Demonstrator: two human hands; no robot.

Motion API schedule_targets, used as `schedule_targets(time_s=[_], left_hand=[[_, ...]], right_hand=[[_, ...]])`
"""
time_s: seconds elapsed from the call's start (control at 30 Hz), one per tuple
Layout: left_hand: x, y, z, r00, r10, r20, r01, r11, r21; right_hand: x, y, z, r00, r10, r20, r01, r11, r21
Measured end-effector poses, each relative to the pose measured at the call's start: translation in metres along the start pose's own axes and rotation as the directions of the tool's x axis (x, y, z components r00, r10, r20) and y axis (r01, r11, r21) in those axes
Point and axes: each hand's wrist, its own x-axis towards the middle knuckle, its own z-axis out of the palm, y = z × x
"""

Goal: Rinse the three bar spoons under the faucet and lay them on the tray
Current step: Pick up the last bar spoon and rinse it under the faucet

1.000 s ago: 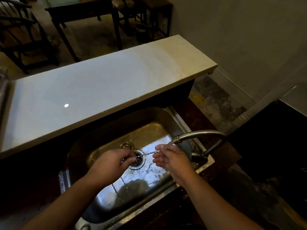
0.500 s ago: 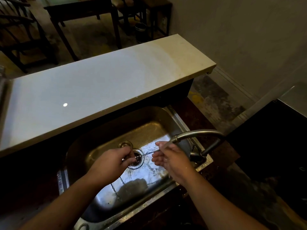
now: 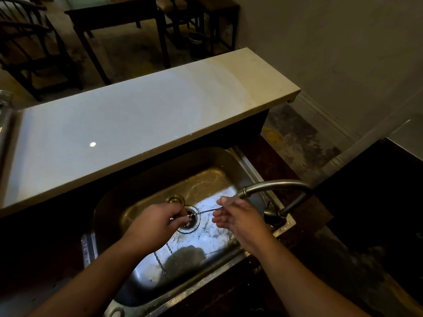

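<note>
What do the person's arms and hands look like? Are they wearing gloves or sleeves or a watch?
No gloves: the left hand and right hand are both bare. The forearms are bare too, with no sleeves in view. I see no watch, bracelet or rings, though the dim light could hide small things.

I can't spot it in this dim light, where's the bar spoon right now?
In the head view, the bar spoon is held level over the sink, just above the drain, spanning between the left hand and right hand under the faucet.
</note>
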Motion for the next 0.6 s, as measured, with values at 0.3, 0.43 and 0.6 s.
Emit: schedule_targets(time_s=[0.3, 0.43, 0.6], left_hand=[[-0.0011, -0.0024, 0.0020, 1.000, -0.010, -0.012, 0.010, 1.000, -0.005], [-0.0016, -0.0050, 0.0033, 1.000, -0.027, 0.007, 0.028, 1.000, -0.013], [-0.0036, -0.0030, 0.0041, 1.000, -0.013, 0.019, 0.014, 0.999, -0.031]], right_hand=[[-0.0014, 0.0019, 0.0004, 1.000, -0.015, 0.012, 0.015, 0.999, 0.031], [-0.0020, 0.0031, 0.0010, 1.000, -0.026, 0.000, 0.026, 1.000, 0.004], [0.0000, 0.0016, 0.0011, 0.995, -0.030, -0.093, 0.025, 0.998, -0.055]])
